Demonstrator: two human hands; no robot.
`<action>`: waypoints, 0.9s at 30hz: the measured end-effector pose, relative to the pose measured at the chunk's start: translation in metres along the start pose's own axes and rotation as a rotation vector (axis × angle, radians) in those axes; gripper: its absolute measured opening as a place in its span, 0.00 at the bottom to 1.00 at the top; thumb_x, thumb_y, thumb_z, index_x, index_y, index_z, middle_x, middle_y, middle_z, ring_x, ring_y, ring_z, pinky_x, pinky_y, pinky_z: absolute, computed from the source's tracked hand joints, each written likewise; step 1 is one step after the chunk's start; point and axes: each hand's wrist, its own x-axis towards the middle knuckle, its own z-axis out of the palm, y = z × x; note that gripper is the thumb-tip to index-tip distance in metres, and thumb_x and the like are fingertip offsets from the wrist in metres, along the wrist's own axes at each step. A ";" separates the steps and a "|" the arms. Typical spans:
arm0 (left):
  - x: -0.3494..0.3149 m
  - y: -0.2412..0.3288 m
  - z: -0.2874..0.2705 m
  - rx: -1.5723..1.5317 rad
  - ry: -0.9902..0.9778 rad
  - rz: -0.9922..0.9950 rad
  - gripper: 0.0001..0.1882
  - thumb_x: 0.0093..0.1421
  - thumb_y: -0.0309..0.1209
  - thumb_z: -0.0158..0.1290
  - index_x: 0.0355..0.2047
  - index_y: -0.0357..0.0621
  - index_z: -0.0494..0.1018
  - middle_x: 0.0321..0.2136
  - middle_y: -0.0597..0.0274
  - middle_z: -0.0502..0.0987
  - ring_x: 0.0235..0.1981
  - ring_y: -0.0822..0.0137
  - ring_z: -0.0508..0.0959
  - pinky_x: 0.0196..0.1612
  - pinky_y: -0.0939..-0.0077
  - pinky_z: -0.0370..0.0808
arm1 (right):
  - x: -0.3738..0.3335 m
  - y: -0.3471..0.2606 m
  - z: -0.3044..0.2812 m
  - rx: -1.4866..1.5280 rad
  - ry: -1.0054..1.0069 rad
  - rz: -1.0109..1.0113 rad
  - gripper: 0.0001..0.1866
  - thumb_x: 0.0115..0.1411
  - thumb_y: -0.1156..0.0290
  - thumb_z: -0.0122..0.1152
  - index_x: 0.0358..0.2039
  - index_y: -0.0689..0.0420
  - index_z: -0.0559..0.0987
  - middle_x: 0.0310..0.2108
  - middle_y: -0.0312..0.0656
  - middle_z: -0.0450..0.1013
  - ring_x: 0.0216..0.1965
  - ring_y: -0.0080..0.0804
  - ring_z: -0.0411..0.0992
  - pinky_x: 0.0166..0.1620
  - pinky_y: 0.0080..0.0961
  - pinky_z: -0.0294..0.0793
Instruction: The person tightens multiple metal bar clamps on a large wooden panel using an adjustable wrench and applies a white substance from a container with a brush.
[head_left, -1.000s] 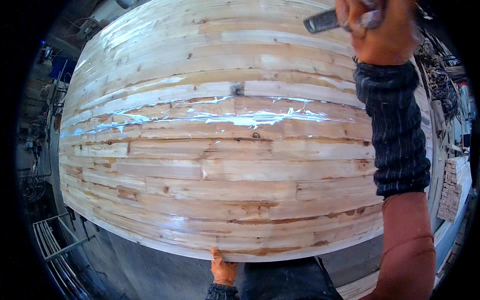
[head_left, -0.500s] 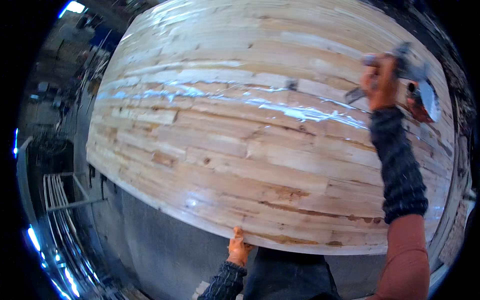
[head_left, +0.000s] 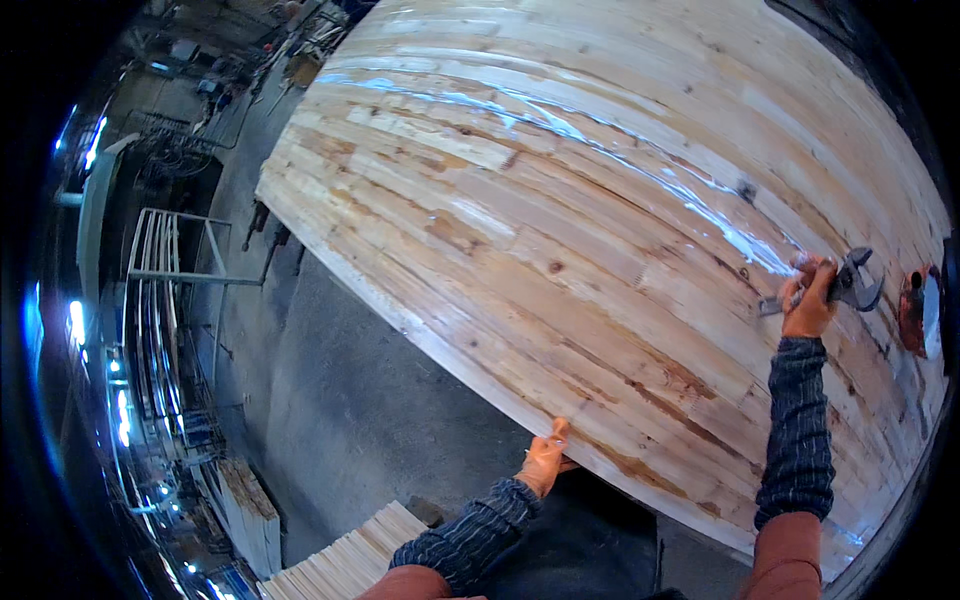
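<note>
A large wooden panel (head_left: 480, 300) of glued strips lies in front of me, with a glossy white streak (head_left: 735, 235) running across its top. My left hand (head_left: 545, 462) grips its near edge, the thumb on top and the other fingers hidden beneath. Over the panel's right part, my right hand (head_left: 808, 300) is closed around what looks like an adjustable wrench (head_left: 862, 282). The jawed head points right and the grey handle end shows on the hand's left side. The streak's near end lies beside this hand.
A reddish-brown container (head_left: 912, 315) with a shiny pale side stands near the panel's right end. Left of the panel is a metal rack (head_left: 190, 275) on the grey floor (head_left: 340, 400). Stacked wood strips (head_left: 345, 550) lie at the lower left, beside a wooden block (head_left: 250, 500).
The view has turned, so the panel slants more steeply. My right hand has come nearer with the wrench, farther from the container. My left hand still holds the near edge.
</note>
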 end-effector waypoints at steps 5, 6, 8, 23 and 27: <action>0.004 -0.004 -0.020 -0.176 -0.051 -0.006 0.28 0.61 0.43 0.54 0.57 0.40 0.64 0.51 0.55 0.72 0.50 0.57 0.74 0.51 0.53 0.74 | -0.059 0.006 -0.049 -0.220 -0.099 0.182 0.17 0.66 0.54 0.51 0.36 0.53 0.81 0.12 0.27 0.62 0.09 0.15 0.56 0.12 0.19 0.49; 0.006 0.001 -0.025 -0.226 -0.076 0.016 0.27 0.60 0.41 0.55 0.56 0.40 0.65 0.51 0.55 0.72 0.50 0.57 0.74 0.51 0.54 0.74 | -0.084 0.003 -0.056 -0.321 -0.092 0.206 0.17 0.66 0.54 0.51 0.36 0.53 0.81 0.11 0.27 0.59 0.09 0.16 0.55 0.12 0.19 0.49; 0.007 0.031 -0.022 -0.339 -0.003 0.055 0.25 0.58 0.36 0.58 0.54 0.40 0.67 0.49 0.55 0.73 0.49 0.59 0.75 0.50 0.57 0.75 | -0.125 0.009 -0.079 -0.483 -0.048 0.228 0.17 0.66 0.54 0.52 0.36 0.53 0.81 0.10 0.26 0.55 0.08 0.17 0.55 0.12 0.18 0.50; 0.088 0.094 -0.124 -0.044 0.323 0.294 0.29 0.47 0.42 0.60 0.36 0.23 0.69 0.37 0.49 0.74 0.36 0.59 0.74 0.38 0.61 0.74 | -0.181 -0.080 0.067 -0.042 -0.281 0.216 0.16 0.65 0.56 0.55 0.40 0.56 0.80 0.17 0.29 0.59 0.17 0.19 0.59 0.20 0.22 0.65; 0.086 0.089 -0.117 -0.164 0.204 0.353 0.25 0.48 0.38 0.59 0.40 0.28 0.70 0.39 0.50 0.73 0.38 0.58 0.72 0.45 0.65 0.72 | -0.159 -0.071 0.173 -0.022 -0.357 0.104 0.16 0.64 0.56 0.56 0.42 0.55 0.79 0.20 0.28 0.60 0.21 0.16 0.60 0.22 0.21 0.63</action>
